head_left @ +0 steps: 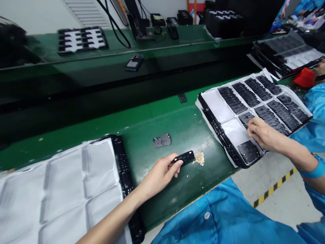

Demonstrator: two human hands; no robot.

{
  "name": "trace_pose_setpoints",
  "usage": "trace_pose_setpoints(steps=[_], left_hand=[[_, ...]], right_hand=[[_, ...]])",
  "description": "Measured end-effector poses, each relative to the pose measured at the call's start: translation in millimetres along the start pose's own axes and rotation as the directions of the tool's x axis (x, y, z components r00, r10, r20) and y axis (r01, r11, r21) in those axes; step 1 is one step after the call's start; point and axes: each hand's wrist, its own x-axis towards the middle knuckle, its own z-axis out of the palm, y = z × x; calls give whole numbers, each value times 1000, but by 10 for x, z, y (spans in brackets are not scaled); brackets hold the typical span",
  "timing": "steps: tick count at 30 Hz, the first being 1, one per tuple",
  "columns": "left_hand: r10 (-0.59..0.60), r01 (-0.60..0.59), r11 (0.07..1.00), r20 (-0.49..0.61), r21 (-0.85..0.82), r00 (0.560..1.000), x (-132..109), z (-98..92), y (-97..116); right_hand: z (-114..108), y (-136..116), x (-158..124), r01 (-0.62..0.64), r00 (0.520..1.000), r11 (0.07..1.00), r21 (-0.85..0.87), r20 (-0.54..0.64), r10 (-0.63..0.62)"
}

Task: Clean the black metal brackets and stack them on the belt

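Observation:
My left hand (165, 173) grips a flat black plastic part (186, 158) with pale small patches on it, held above the green bench. Just beyond its tip lies a small heap of beige bits (199, 158). My right hand (264, 134) is over a lined tray (215, 105), its fingers pinched together beside a black part (246, 118) in a front compartment. What those fingers hold, if anything, is hidden. Several rows of overlapping black parts (233, 100) fill other compartments. A dark plate (248, 151) lies near my right wrist.
On the bench lie a loose black part (162, 140) and a smaller one (182, 98). A stack of white-lined trays (66, 183) stands left. Farther back are a phone-like device (134, 63) and a slotted tray (82, 40). Another person's hand (320, 67) shows at the right edge.

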Motion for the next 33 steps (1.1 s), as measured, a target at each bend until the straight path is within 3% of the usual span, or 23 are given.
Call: trace_pose_setpoints(steps=[3,7,11,14,17,20,25,33], left_hand=[[2,-2,1000,10,-2,1000,-1,-5,-5],[-5,5,1000,18,-5,1000,4,1,-3],[-5,5,1000,13,-6,1000,-4,-25,31],[1,-1,1000,-1,-10,1000,-42,-81,71],[8,-8,1000,-44,-5,999,-110,-143,81],[3,-3,1000,-58,1,998,-182,-187,46],[-20,19,1000,-74,-9,997,-219,-216,-40],[-20,17,999,-86,-33,996,-198,-253,-73]], right_hand=[[-119,-6,-39,-43,997,997,56,-63,47],[-269,-81,-70,-59,997,991,124,-50,65],[-301,-438,54,-83,997,981,177,17,81],[-138,-828,262,36,997,972,233,63,-52],[65,-1047,501,226,957,933,280,115,-266],[126,-925,733,264,951,930,255,92,-295],[22,-421,1119,84,995,995,53,-61,-80],[121,-226,1437,97,987,993,65,120,-105]])
